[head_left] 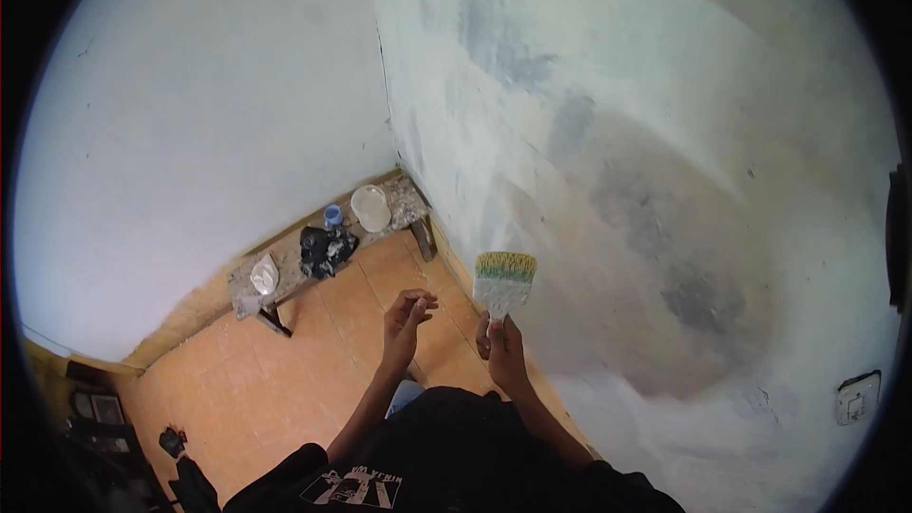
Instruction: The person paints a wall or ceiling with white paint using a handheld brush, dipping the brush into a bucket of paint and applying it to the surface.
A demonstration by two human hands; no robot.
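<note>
My right hand (pixel 502 347) grips the handle of a wide paintbrush (pixel 503 283), held upright in front of the right wall. The brush has yellow bristles with green near their base and a whitish, paint-coated body. To its left, my left hand (pixel 408 319) is raised over the tiled floor with fingers curled in toward the thumb. Nothing shows between those fingers. A small gap separates the two hands, and the brush looks apart from the wall, though the distance is hard to judge.
A low, paint-spattered wooden bench (pixel 249 299) stands along the left wall. On it are a white tub (pixel 370 208), a blue cup (pixel 332 217), a black plastic bag (pixel 326 251) and a whitish packet (pixel 265 274). The right wall (pixel 665 228) has grey-brown patches and a switch plate (pixel 858 398).
</note>
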